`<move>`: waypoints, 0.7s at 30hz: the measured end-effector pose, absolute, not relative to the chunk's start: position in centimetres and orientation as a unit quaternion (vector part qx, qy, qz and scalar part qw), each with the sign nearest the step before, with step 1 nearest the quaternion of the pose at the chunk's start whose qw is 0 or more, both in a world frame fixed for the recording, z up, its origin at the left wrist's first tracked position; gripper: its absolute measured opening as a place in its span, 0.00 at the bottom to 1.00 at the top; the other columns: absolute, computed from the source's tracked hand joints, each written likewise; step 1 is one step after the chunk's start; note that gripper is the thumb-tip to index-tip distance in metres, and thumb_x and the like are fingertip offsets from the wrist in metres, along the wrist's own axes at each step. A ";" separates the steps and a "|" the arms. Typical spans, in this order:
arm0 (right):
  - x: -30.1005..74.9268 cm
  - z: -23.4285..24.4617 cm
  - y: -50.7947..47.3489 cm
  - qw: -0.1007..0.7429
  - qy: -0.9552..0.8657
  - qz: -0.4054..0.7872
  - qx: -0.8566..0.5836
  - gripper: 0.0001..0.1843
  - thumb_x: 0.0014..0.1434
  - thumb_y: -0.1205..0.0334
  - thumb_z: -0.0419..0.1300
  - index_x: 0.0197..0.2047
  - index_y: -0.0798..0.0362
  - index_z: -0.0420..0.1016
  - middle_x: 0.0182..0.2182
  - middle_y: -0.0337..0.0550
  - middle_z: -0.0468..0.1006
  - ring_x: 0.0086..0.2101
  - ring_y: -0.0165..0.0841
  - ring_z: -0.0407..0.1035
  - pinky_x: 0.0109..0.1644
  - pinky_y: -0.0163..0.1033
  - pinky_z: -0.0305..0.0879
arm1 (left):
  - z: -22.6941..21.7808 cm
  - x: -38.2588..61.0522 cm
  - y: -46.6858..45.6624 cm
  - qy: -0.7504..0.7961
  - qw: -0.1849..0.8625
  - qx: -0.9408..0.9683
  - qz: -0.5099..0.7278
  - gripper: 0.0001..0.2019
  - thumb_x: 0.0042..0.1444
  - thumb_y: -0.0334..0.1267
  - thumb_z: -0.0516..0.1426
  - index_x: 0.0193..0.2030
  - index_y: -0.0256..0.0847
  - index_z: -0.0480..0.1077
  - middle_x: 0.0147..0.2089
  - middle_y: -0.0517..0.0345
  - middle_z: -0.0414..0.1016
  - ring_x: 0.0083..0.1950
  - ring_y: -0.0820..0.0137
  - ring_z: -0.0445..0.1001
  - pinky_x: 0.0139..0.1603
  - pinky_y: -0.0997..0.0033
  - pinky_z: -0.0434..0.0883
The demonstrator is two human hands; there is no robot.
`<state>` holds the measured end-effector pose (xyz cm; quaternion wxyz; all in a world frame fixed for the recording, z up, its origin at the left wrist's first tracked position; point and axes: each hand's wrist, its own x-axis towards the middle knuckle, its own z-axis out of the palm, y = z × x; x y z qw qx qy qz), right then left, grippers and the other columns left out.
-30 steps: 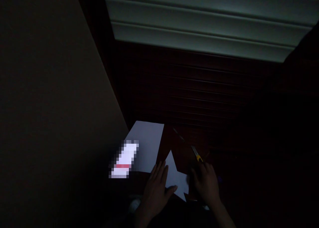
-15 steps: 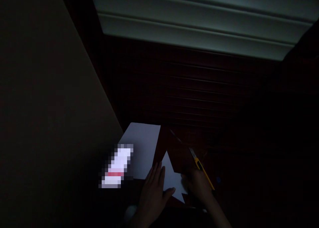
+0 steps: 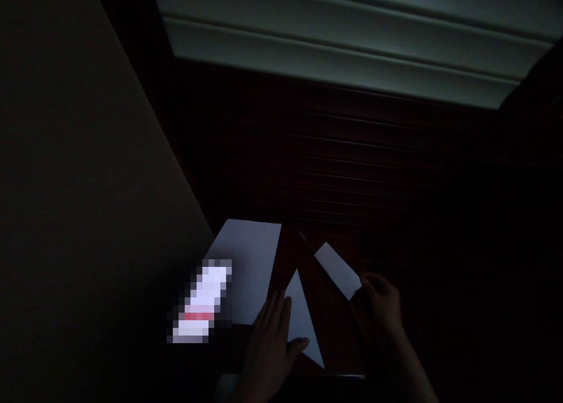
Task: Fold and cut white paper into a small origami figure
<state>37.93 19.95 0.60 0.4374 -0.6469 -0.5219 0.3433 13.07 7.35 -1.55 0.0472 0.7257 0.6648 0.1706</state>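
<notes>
My left hand (image 3: 271,338) lies flat on a white triangular piece of paper (image 3: 299,321), fingers stretched and thumb out to the side. To the right, my right hand (image 3: 382,300) pinches the near right corner of a white rectangular paper strip (image 3: 338,271). The strip slants over the dark table (image 3: 303,256), apart from the triangle. I cannot make out the yellow utility knife in the dark around my right hand.
A larger white sheet (image 3: 250,262) lies left of the triangle, with a bright blurred-out object (image 3: 202,300) over its left side. A thin stick-like thing (image 3: 304,239) lies beyond the strip. Behind are dark slats (image 3: 334,156) and a pale blind (image 3: 343,57); a wall (image 3: 88,186) stands left.
My right hand has moved right and lifted the paper strip away from the triangle's right edge. The yellow utility knife no longer shows. My left hand has stayed on the triangle.
</notes>
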 end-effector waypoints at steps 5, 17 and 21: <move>39.3 0.4 19.9 0.349 -0.554 0.231 -0.720 0.19 0.53 0.50 0.52 0.40 0.54 0.74 0.35 0.50 0.78 0.35 0.41 0.72 0.33 0.37 0.63 | -1.0 13.0 7.7 0.665 0.060 0.719 0.191 0.36 0.49 0.49 0.56 0.63 0.43 0.49 0.65 0.52 0.51 0.65 0.56 0.47 0.60 0.55 0.52; 31.6 2.6 16.0 0.240 -0.713 0.128 -0.647 0.15 0.60 0.57 0.47 0.43 0.54 0.70 0.36 0.50 0.75 0.34 0.37 0.71 0.36 0.37 0.61 | 0.1 13.1 8.6 0.702 0.096 0.678 0.198 0.39 0.31 0.47 0.67 0.54 0.43 0.62 0.58 0.49 0.57 0.58 0.52 0.55 0.56 0.55 0.55; 27.9 2.2 15.1 0.299 -0.734 0.268 -0.547 0.13 0.57 0.62 0.51 0.43 0.54 0.72 0.39 0.48 0.76 0.40 0.36 0.70 0.43 0.36 0.62 | 0.3 13.4 8.8 0.708 0.100 0.672 0.193 0.37 0.31 0.46 0.67 0.52 0.44 0.63 0.56 0.49 0.58 0.57 0.51 0.56 0.56 0.53 0.53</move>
